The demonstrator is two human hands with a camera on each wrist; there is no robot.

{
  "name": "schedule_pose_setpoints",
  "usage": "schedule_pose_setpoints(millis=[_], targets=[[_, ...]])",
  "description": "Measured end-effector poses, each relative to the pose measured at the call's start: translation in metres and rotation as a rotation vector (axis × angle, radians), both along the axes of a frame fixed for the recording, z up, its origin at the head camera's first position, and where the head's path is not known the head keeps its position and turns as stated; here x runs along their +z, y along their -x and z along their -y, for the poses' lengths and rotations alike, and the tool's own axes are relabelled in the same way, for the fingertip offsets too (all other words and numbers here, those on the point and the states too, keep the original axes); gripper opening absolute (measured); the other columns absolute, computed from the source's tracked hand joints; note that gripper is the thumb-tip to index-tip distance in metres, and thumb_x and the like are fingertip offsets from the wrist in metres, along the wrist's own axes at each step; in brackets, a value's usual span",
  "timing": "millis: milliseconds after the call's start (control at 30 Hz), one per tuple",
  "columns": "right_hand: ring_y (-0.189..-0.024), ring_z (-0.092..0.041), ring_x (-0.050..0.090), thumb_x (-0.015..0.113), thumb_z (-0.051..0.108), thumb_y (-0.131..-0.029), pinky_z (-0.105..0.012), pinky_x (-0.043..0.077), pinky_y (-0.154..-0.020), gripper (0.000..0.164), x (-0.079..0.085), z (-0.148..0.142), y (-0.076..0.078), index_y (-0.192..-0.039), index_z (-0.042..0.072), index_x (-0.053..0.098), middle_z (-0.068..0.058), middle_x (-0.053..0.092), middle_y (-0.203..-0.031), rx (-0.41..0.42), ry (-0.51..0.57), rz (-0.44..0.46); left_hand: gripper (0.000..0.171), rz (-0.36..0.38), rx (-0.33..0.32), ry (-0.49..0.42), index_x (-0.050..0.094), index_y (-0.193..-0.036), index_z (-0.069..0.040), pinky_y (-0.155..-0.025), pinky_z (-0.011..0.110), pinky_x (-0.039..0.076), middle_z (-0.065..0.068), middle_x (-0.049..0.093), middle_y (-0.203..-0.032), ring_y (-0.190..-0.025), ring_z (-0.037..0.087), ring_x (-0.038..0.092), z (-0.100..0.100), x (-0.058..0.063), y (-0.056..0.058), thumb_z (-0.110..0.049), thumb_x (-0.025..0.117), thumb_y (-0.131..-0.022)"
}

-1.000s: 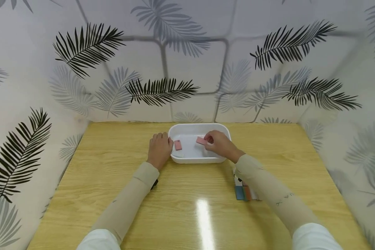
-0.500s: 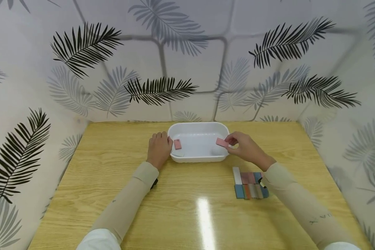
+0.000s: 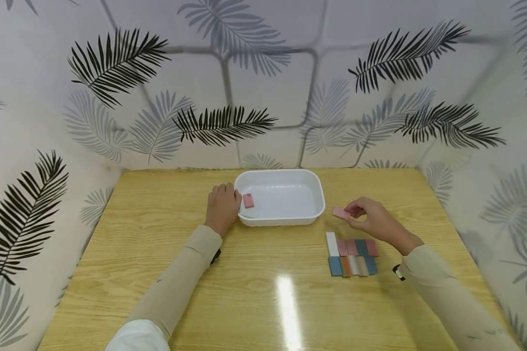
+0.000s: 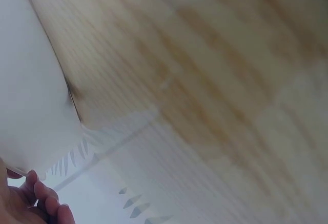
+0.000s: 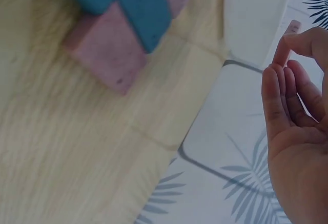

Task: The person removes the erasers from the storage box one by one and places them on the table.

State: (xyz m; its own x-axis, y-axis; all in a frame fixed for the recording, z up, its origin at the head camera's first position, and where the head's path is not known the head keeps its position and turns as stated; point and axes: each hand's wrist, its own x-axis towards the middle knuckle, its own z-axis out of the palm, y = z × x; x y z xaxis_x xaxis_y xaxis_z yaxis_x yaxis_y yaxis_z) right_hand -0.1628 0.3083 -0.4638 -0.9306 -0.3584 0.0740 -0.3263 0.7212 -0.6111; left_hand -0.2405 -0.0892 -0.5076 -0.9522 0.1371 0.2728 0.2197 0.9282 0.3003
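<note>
A white plastic tray (image 3: 281,221) stands near the back of the table. My left hand (image 3: 222,207) holds its left rim; in the left wrist view those fingers (image 4: 46,198) curl at the tray wall (image 4: 31,75). My right hand (image 3: 373,219) pinches a pink block (image 3: 340,213) between thumb and fingertips, right of the tray and above the tabletop. The same pinched block (image 5: 293,27) shows partly behind the thumb in the right wrist view. Inside the tray, at its left end, lie another pink block (image 3: 248,200) and a whitish piece (image 3: 248,213).
Two touching rows of flat blocks lie right of centre, including a white block (image 3: 332,244), a blue block (image 3: 335,266) and a dark pink block (image 3: 371,247). The wooden table (image 3: 228,302) ends at a leaf-patterned backdrop (image 3: 263,87).
My right hand has carried the pink block out of the tray to the right, uncovering the rows of blocks. The left hand has stayed at the tray rim.
</note>
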Motion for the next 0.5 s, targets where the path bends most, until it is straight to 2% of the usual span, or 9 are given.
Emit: schedule_pose_setpoints(millis=[233,500], targets=[[-0.086,-0.017,0.059,0.067,0.015,-0.085,-0.036,0.049,-0.076,0.023,-0.011,-0.018,-0.01,-0.104,0.003,0.061,-0.004,0.061,-0.097,0.013,-0.053,0.104,0.029,-0.005,-0.007,0.004,0.054,-0.097,0.001,-0.069,0.041,0.04,0.014,0.055,-0.087,-0.082,0.03,0.049,-0.001,0.002,-0.001,-0.025,0.04,-0.097],[-0.089,-0.02,0.059,0.066,0.008,-0.085,-0.038,0.048,-0.077,0.021,-0.015,-0.024,-0.009,-0.104,0.001,0.061,-0.006,0.061,-0.097,0.102,-0.073,0.207,0.031,0.013,0.001,0.01,0.054,-0.099,0.001,-0.071,0.041,0.04,0.014,0.056,-0.091,-0.084,0.03,0.048,0.0,0.001,0.001,-0.026,0.039,-0.097]])
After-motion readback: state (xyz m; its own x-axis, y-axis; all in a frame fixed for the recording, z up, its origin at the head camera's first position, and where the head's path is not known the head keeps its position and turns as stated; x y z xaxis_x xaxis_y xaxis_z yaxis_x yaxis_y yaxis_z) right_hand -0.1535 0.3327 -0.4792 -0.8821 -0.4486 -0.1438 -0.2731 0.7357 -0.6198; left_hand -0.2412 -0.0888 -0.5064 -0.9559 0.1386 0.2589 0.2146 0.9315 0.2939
